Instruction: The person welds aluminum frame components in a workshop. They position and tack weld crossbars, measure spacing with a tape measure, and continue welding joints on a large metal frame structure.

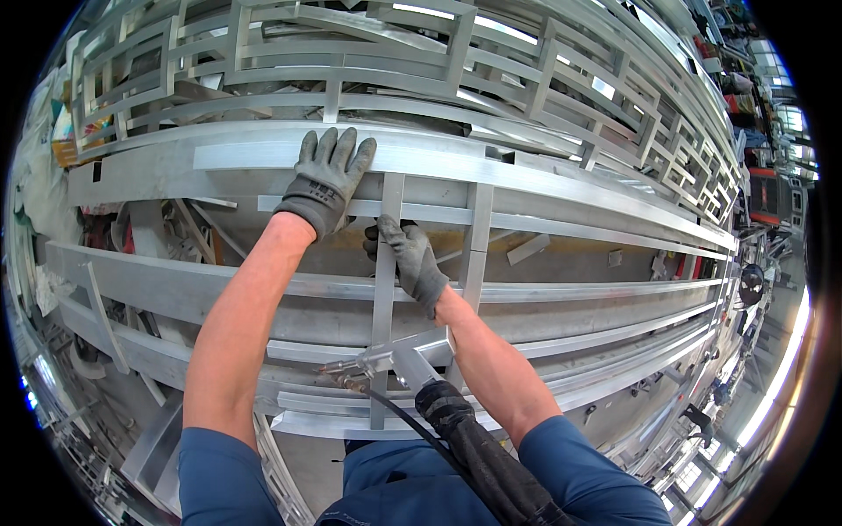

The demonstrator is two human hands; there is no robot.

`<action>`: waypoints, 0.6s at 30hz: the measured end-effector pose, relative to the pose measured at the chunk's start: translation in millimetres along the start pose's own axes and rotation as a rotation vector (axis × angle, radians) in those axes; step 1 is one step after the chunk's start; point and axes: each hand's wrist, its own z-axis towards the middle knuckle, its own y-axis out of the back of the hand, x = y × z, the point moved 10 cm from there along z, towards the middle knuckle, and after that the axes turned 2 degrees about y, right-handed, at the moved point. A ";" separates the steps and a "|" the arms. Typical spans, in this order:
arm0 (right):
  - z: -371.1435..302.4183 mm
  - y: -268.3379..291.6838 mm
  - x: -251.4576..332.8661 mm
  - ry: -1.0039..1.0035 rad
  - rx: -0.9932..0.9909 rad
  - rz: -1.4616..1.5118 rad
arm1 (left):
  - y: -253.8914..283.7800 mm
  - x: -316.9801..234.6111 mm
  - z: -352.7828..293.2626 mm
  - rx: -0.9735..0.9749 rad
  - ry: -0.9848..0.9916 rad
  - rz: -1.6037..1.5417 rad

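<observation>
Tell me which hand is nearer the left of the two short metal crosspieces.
Right. The right hand has its grip around the left crosspiece, toward its far end; the left hand is off to its left, lying across the long bar.

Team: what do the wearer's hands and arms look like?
Left hand and right hand: grey work gloves with close-fitting cuffs. Dark print marks the back of the left one. Forearms are bare below short dark-blue sleeves.
</observation>
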 end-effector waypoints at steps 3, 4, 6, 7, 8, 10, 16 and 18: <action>0.8 0.2 -2.4 -0.015 0.001 0.021 | -1.1 0.3 0.7 0.016 0.003 0.007; 0.9 -0.2 -2.5 -0.018 0.002 0.026 | -0.8 0.5 0.7 0.018 0.003 0.010; 0.3 -2.5 -0.3 -0.026 0.006 0.035 | -1.7 1.0 0.0 0.014 0.006 0.016; 1.7 -2.6 -2.9 -0.039 0.022 0.048 | -3.5 1.4 0.1 0.007 0.007 0.019; 3.4 -1.4 -5.2 -0.051 0.036 0.061 | -2.1 0.9 0.4 0.000 0.007 0.022; 6.1 0.2 -10.0 -0.068 0.058 0.077 | -1.4 0.7 0.9 0.012 0.011 0.015; 5.2 -0.8 -9.7 -0.070 0.038 0.085 | -2.6 1.1 0.7 0.021 0.015 0.007; 3.4 -0.6 -7.7 -0.075 0.034 0.072 | -1.6 1.1 0.7 0.040 0.016 0.005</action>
